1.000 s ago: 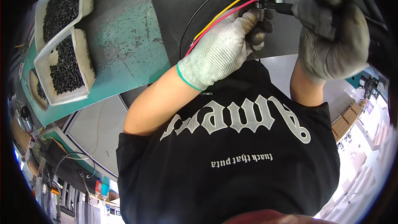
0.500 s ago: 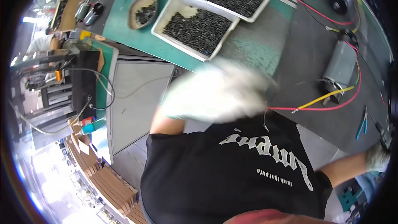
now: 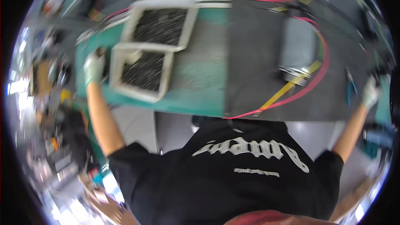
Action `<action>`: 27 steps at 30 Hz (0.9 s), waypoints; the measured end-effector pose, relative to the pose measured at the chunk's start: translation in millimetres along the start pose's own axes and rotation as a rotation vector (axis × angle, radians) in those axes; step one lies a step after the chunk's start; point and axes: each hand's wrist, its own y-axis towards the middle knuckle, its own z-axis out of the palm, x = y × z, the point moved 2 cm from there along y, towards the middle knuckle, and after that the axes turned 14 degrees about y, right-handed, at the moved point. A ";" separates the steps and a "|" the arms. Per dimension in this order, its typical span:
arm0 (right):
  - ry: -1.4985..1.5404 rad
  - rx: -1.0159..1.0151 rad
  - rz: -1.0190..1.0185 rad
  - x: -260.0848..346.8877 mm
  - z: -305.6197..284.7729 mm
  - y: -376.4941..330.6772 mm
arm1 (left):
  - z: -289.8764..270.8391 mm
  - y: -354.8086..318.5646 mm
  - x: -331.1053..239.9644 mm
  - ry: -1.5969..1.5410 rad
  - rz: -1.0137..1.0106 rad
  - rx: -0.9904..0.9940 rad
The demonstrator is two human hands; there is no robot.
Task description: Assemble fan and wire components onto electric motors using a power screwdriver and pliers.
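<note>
My left hand (image 3: 94,67), in a white glove, is at the small dish (image 3: 105,64) on the left of the green mat. Motion blur smears its fingers, and the dish is mostly covered. Two white trays (image 3: 164,93) full of small dark pieces lie just right of that hand. Far to the right, my gloved right hand (image 3: 371,92) is closed around a dark tool (image 3: 377,74), whose kind is too blurred to make out. Blue-handled pliers (image 3: 351,88) lie on the bench beside it.
A grey cylindrical motor (image 3: 298,48) lies on the dark bench top (image 3: 254,58), with a red wire (image 3: 323,73) and a yellow wire (image 3: 283,91) curving toward the near edge. More motors stand at the far side. Cartons and equipment fill the left background.
My left hand has swung from in front of my chest out to the dish on the left. The view has turned, so bench and trays appear straighter. My right hand still holds the dark tool.
</note>
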 end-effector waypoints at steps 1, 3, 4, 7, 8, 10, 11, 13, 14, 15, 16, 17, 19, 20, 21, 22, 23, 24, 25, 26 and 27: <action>0.006 -0.054 -0.031 106.7 33.3 -39.1 | 9.6 1.9 21.9 -0.140 -0.013 0.038; -0.440 0.179 0.101 91.2 36.7 -77.7 | 16.3 9.1 22.6 -0.160 -0.105 0.176; -0.470 0.415 0.013 64.8 35.6 -97.8 | 58.7 20.6 57.3 -0.266 -0.065 0.108; -0.278 0.332 0.087 98.5 30.0 -118.2 | 75.8 32.4 50.2 -0.295 -0.029 0.116; -0.324 0.362 0.051 109.5 23.5 -120.6 | 75.9 33.1 44.9 -0.210 -0.091 0.178; -0.387 0.437 -0.033 126.2 20.9 -123.8 | 56.5 22.6 24.0 -0.074 -0.175 0.234; -0.374 0.429 -0.046 130.6 21.1 -122.7 | 52.2 21.8 27.7 -0.075 -0.162 0.249; -0.390 0.415 -0.051 125.9 22.7 -121.2 | 37.0 18.3 17.9 -0.186 -0.192 0.288; -0.415 0.399 -0.095 123.3 19.7 -122.4 | 27.7 15.2 -1.7 -0.298 -0.231 0.303; -0.408 0.389 -0.082 121.4 18.8 -122.2 | 17.4 11.7 -12.3 -0.420 -0.239 0.337; -0.401 0.381 -0.072 118.4 18.7 -121.5 | 10.0 9.1 -21.0 -0.545 -0.250 0.365; -0.428 0.365 -0.110 105.0 13.2 -122.7 | 4.6 8.3 -32.2 -0.670 -0.246 0.341; -0.427 0.365 -0.178 93.7 14.0 -124.8 | 10.3 20.9 -10.8 -0.362 -0.223 0.429; -0.390 0.380 -0.214 97.6 23.6 -121.2 | 34.9 29.6 34.6 -0.181 -0.189 0.364; -0.392 0.377 -0.253 106.5 27.3 -120.8 | 40.5 30.8 52.3 -0.010 -0.121 0.313; -0.362 0.389 -0.264 105.8 36.0 -122.3 | 43.4 21.1 78.0 0.006 -0.151 0.314; -0.383 0.367 -0.230 103.5 27.9 -125.1 | 35.6 21.4 56.3 -0.345 -0.197 0.254; -0.392 0.343 -0.195 98.3 22.5 -127.4 | 18.9 18.4 38.2 -0.687 -0.251 0.183; -0.401 0.319 -0.162 93.1 16.3 -129.4 | 3.9 12.8 19.5 -0.962 -0.326 0.242; -0.459 0.205 -0.278 88.3 9.8 -134.9 | -14.5 4.5 2.7 -1.284 -0.255 0.195; -0.472 0.207 -0.285 99.5 10.3 -133.7 | -24.9 -6.6 -10.9 -1.613 -0.183 0.148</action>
